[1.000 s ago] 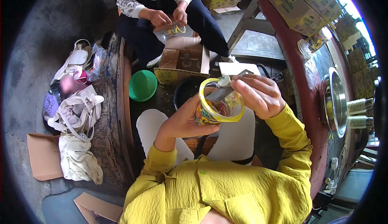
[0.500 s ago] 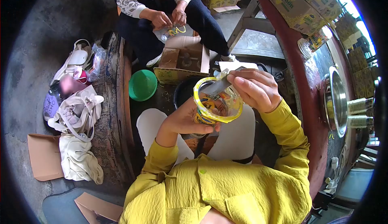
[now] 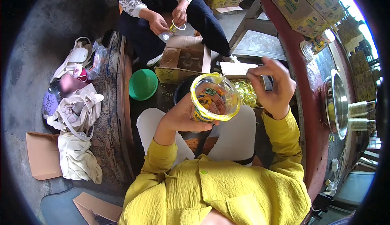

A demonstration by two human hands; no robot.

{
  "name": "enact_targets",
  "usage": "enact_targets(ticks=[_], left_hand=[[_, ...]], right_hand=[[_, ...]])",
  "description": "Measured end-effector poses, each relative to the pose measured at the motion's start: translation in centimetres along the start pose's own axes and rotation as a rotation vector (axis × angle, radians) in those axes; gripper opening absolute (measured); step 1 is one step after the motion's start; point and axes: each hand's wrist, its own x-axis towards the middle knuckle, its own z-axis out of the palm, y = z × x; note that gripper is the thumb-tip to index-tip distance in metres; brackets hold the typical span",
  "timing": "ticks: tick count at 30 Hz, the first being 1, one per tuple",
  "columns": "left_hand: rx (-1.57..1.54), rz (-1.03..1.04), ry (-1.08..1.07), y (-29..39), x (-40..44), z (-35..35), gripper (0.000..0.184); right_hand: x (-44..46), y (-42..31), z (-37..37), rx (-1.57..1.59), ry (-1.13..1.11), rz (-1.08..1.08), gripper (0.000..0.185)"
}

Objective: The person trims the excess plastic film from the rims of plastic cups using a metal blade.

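In my left hand is a clear plastic cup with a colourful printed label. Its open mouth tilts up towards me, and uneven yellow film edges the rim. My right hand is raised to the right of the cup, apart from it. Thumb and a fingertip meet there in a pinch, while another finger sticks up. Whatever is between them I cannot make out. Below that hand, a box holds a heap of yellow and white scraps.
Across from me, a person's hands handle another cup over a cardboard box. A green basin stands on the floor. Bags lie on the left bench. On the right counter are a metal bowl, stacked cups and lemon cartons.
My right hand has moved right, away from the cup rim; the grey flat blade it held there no longer shows. The cup shifted slightly left. Yellow scraps are now uncovered.
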Motion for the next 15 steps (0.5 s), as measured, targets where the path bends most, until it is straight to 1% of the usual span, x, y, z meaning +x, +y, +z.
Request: enact_targets(ticks=[1,4,5,6,8,9,10,12,13,15], left_hand=[[-0.003,0.008,0.024,-0.1,0.0,0.0,0.071],[0.029,0.037,0.08,-0.1,0.0,0.0,0.069],[0.066,0.05,0.089,0.0,0.1,0.0,0.069],[0.102,0.063,0.098,0.2,0.1,0.0,0.069],[0.217,0.061,0.192,0.2,0.0,0.1,0.069],[0.248,0.08,0.222,0.2,0.0,0.2,0.069],[0.279,0.098,0.252,0.2,0.0,0.3,0.069],[0.369,0.129,0.276,0.2,0.0,0.2,0.068],[0.415,0.144,0.289,0.2,-0.1,0.2,0.067],[0.411,0.164,0.293,0.0,-0.1,0.1,0.067]], right_hand=[[-0.2,-0.3,0.2,0.118,0.077,0.192,0.039],[-0.9,-0.8,0.8,0.323,0.205,0.391,0.04],[-1.4,-0.6,0.7,0.366,0.151,0.433,0.03],[-1.9,-0.4,0.8,0.371,0.102,0.409,0.026],[-2.8,0.0,1.1,0.382,0.007,0.361,0.02],[-2.6,-0.7,1.3,0.377,-0.002,0.42,0.016],[-3.2,-0.6,1.7,0.363,-0.031,0.432,0.021],[-3.3,-1.0,2.5,0.439,-0.015,0.548,0.025],[-3.2,-1.2,2.7,0.388,-0.021,0.511,0.027],[-2.5,-1.7,2.8,0.287,-0.036,0.438,0.031]])
